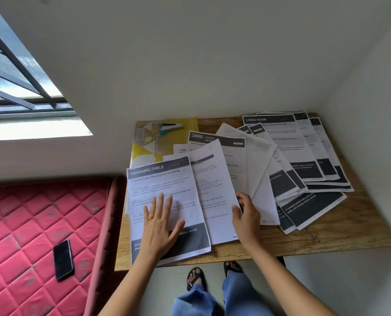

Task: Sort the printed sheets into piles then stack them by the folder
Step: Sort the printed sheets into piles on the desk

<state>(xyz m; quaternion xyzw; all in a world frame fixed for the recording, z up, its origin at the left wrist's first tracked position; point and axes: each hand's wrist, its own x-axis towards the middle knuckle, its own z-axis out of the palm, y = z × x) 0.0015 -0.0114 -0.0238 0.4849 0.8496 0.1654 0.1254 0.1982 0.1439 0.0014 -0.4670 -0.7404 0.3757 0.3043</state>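
Observation:
Printed sheets lie fanned over a small wooden table [303, 238]. A "DRESSING TABLE" sheet [162, 179] tops a pile at the front left, and my left hand [161, 221] presses flat on it with fingers spread. Beside it lies a second sheet [212, 190]; my right hand [246, 215] pinches its right edge, thumb on top. A "KITCHEN" sheet [224, 142] shows behind. A "LIVING ROOM" sheet [278, 137] heads the overlapping spread at the back right. The yellow patterned folder [149, 147] lies at the back left, partly under the sheets.
A stapler with blue trim [170, 128] rests on the folder. A red quilted mattress [30, 224] adjoins the table's left side, with a black phone [63, 258] on it. Walls close in behind and on the right. My sandalled feet [212, 274] stand under the front edge.

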